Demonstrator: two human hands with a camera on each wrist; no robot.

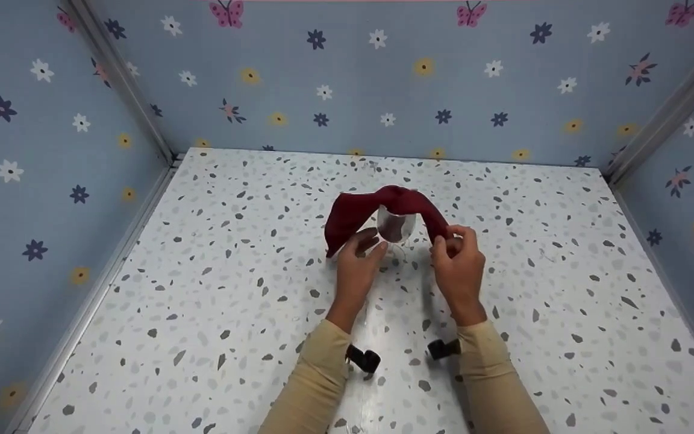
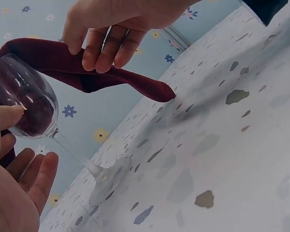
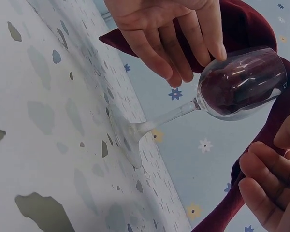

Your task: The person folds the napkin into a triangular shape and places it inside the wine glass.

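A clear stemmed wine glass (image 1: 396, 225) stands upright on the speckled table, its foot (image 2: 108, 181) and stem visible in both wrist views. A dark red cloth (image 1: 353, 212) arches along the far side of its rim and hangs down left and right; red shows through the bowl (image 3: 232, 89). My left hand (image 1: 357, 265) holds the bowl from the left, thumb against the glass and the other fingers loosely bent. At the right, my right hand (image 1: 460, 265) pinches the cloth's hanging end between thumb and fingers, beside the glass.
The white table (image 1: 232, 337) has grey and dark speckles. Blue flowered panels (image 1: 353, 78) rise behind it and on both sides. Small black devices (image 1: 366, 360) sit at both wrists, below the sleeves.
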